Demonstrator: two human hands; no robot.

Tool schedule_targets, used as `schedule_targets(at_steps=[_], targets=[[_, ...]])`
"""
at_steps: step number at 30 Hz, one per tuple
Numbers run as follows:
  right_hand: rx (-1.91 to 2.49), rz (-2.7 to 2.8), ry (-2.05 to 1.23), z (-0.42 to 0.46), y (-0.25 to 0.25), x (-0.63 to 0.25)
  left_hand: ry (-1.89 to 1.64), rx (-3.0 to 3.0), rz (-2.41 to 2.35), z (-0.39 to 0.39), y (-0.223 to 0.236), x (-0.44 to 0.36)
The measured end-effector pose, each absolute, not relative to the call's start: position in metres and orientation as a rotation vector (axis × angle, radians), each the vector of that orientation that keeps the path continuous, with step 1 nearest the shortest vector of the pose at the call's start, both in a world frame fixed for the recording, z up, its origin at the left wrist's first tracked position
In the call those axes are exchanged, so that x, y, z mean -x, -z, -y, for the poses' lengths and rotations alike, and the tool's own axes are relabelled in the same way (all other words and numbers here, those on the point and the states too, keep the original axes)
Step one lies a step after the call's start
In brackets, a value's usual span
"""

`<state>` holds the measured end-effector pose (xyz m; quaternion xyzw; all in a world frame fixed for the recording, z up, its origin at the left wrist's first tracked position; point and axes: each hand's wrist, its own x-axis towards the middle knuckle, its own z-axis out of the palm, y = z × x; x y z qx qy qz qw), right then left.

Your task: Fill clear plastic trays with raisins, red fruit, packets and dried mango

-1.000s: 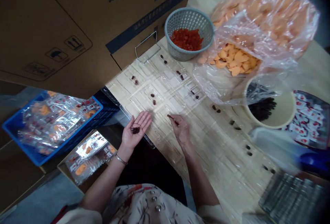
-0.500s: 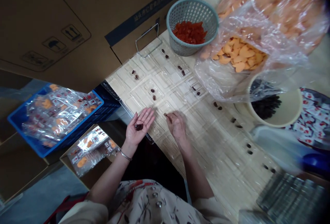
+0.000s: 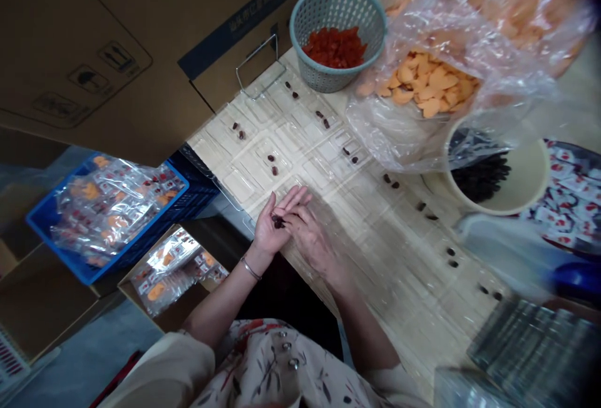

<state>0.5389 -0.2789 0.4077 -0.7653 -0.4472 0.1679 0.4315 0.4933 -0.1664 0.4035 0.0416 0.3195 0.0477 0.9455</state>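
Left hand (image 3: 271,228) palm up, half-cupped, fingers loosely spread; dark dried fruit pieces (image 3: 278,222) lie in palm. Right hand (image 3: 310,240) palm down, fingers curved, fingertips over left palm, touching it just beside pieces; pinching or not, cannot tell. Metal bangle (image 3: 250,268) on left wrist. Clear plastic tray (image 3: 300,145) just beyond hands, paired dark pieces in its compartments. Further: grey basket (image 3: 328,79) of diced red fruit, plastic bag (image 3: 375,132) of orange slices, cream bowl (image 3: 474,204) of dark fruit. Left, below tray: blue crate (image 3: 141,236) of sealed packets.

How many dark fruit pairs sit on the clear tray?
9: seven in a line from the grey basket rightward, two in a nearer line beyond the left hand; that hand may hide others.
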Motion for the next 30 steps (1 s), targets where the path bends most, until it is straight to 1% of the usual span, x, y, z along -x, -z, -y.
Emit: schedule_targets(at_steps=[3,5,9,12,15,18,22,25,27,30], targets=[[1.906,1.083,-0.289,0.287,-0.406,-0.530,-0.117,-0.084,-0.679,0.177,-0.401,-0.489],[1.860,0.996,-0.281,0.295,-0.406,-0.525,-0.138,-0.065,-0.732,0.181,-0.399,-0.482],[1.833,0.565,-0.324,0.311,-0.397,-0.524,-0.188,0.005,-0.827,0.178,-0.394,-0.468],[1.920,0.359,-0.228,0.313,-0.377,-0.537,-0.253,0.022,-0.846,0.170,-0.390,-0.459],[2.030,0.482,-0.161,0.304,-0.355,-0.551,-0.285,0.004,-0.835,0.164,-0.387,-0.454],[2.120,0.725,-0.182,0.295,-0.351,-0.556,-0.287,-0.022,-0.824,0.163,-0.389,-0.455],[2.072,0.744,-0.144,0.301,-0.377,-0.550,-0.240,-0.069,-0.789,0.168,-0.398,-0.465],[1.941,0.796,-0.255,0.307,-0.399,-0.542,-0.143,-0.118,-0.739,0.175,-0.403,-0.476],[1.932,0.864,-0.320,0.306,-0.406,-0.537,-0.088,-0.157,-0.708,0.182,-0.405,-0.483],[2.006,0.902,-0.323,0.302,-0.408,-0.528,-0.048,-0.188,-0.691,0.193,-0.407,-0.489]])
